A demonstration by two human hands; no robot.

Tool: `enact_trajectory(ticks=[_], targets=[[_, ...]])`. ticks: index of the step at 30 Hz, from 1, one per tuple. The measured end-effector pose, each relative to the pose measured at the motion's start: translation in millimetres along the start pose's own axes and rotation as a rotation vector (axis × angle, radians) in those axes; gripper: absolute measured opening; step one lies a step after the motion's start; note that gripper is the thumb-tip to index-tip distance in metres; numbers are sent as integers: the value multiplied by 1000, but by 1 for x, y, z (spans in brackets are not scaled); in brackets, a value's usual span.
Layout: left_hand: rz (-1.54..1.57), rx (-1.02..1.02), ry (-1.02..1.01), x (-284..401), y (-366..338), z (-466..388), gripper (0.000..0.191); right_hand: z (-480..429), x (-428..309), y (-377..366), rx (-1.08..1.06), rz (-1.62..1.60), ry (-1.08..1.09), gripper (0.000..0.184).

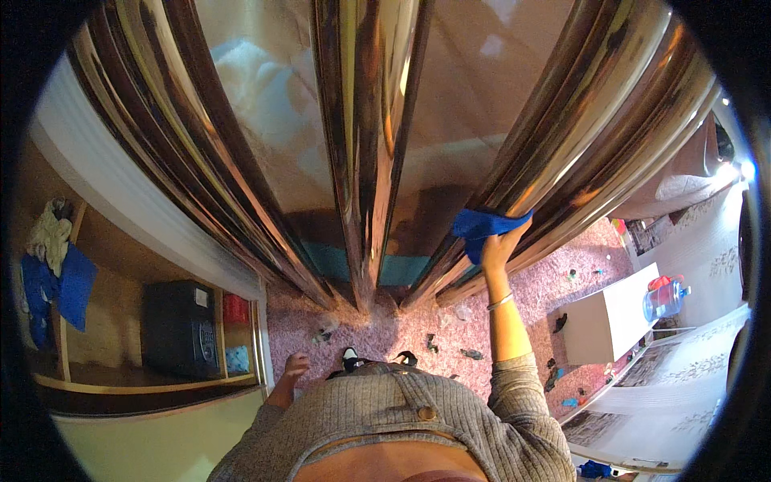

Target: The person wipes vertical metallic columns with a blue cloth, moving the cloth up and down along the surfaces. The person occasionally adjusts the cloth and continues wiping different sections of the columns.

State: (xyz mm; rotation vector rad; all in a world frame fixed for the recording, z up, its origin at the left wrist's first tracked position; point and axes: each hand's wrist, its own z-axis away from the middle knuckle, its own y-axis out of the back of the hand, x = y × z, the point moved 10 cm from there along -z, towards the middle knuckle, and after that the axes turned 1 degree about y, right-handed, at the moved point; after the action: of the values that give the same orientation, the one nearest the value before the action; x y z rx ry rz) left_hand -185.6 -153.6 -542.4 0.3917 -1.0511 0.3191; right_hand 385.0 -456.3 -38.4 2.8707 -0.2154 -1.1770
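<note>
My right hand (501,244) presses a blue cloth (486,228) against the glossy, ridged brown frame (536,162) on the right of a tall mirrored door. My left hand (296,365) hangs low beside my body, its fingers curled, touching nothing that I can make out. Before me rise shiny reflective panels (446,120), split by a ridged upright (361,150) in the middle. Another ridged frame (205,156) runs down the left side.
At left, an open wooden cabinet holds a black safe (181,328) and hanging blue cloths (77,286). A pink carpet (446,361) bears scattered small items. On the right stand a white box-like table (602,319) and a large clear blue water bottle (662,300).
</note>
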Motion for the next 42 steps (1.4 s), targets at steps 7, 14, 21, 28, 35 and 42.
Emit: enact_trajectory(ticks=[7,14,21,28,35,42], targets=[[-793,-148,4,-74,-25,4,26,-171,-105,21,15,-188,139,64],[-1091,-198,-176,-84,-18,50,25,-260,-179,32,0,-39,235,58],[-325,-37,430,-146,-10,50,22,-90,-74,14,157,-8,194,89],[-1335,-17,-476,-73,-15,13,21,42,71,-10,-48,-524,-297,67],[524,189,293,-101,65,-21,13,-111,49,11,-209,-748,-444,36],[195,71,197,-118,51,0,14,-343,-161,41,-334,-615,30,24]])
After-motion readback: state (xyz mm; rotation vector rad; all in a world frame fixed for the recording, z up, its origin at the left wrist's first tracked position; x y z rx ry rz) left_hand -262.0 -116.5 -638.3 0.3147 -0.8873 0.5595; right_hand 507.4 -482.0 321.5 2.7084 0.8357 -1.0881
